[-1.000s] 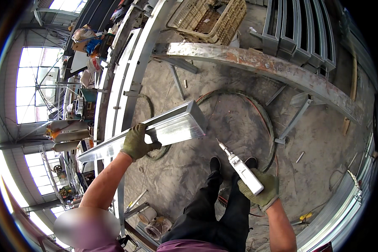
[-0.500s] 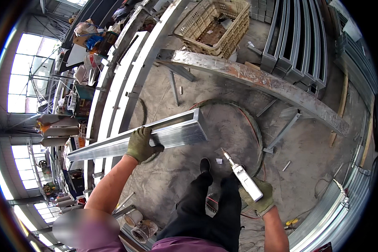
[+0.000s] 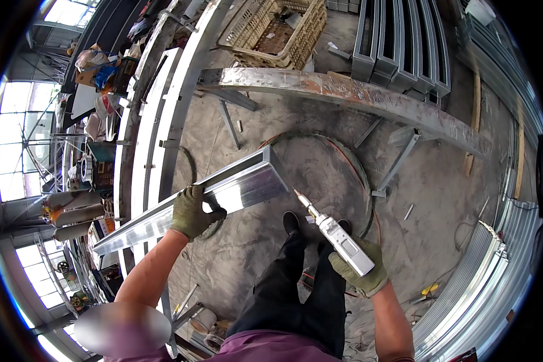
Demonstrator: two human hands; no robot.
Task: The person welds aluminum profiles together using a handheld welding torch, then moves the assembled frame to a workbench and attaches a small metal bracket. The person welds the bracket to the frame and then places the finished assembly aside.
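Above the grey concrete floor (image 3: 431, 181), a long, shiny silver metal frame (image 3: 247, 186) is held at a slant, its broader end turned toward the middle of the view and its other end extended leftward over the pale metal rails (image 3: 174, 114); whether it is supported by them cannot be told. The frame is gripped by the left hand (image 3: 193, 212), which is covered by an olive-green work glove, with the fingers bent over the upper edge and the thumb spread away from them.

By the right hand (image 3: 368, 269), gloved in the same green, a white, box-bodied handheld tool (image 3: 341, 239) with a slim, copper-tipped nozzle is held, the fingers being wrapped around its rear. The tip is pointed at the lower corner of the frame's broader end, just beside it; whether contact is made cannot be told.

Near the nozzle, 2 black shoes (image 3: 291, 222) are seen. Beyond the frame, a dark looped hose (image 3: 357, 166) is laid on the floor. Farther off, a rust-patched grey steel beam (image 3: 344, 88) is backed by a cream latticed plastic crate (image 3: 304, 45).
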